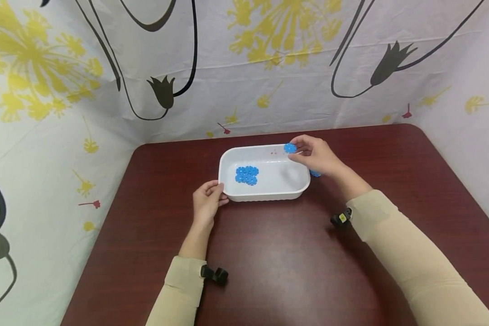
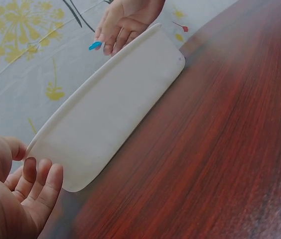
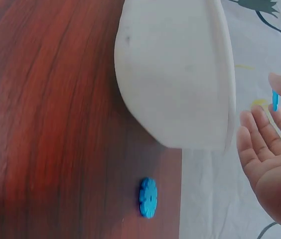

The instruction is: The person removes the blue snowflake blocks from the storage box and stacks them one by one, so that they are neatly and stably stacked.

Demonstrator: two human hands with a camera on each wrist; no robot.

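No lettering or number to be read anywhere here! The nearest thing to a label: a small yellow patch [image 1: 342,218] on the black wrist camera [image 1: 335,221] at the right sleeve [image 1: 411,258], too small to make out. Across to the white tray [image 1: 275,181], and there, inside the wall along its far edge, right of the middle, tiny reddish marks [image 1: 273,153], illegible too. Now the right wrist view: a dark speck [image 3: 127,39] on the tray's outside, just a blur.

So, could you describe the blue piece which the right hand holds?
On the dark red table stands a white tray. Above its right end, the right hand pinches a scalloped blue disc. Only this one is held; its neighbours lie lower.
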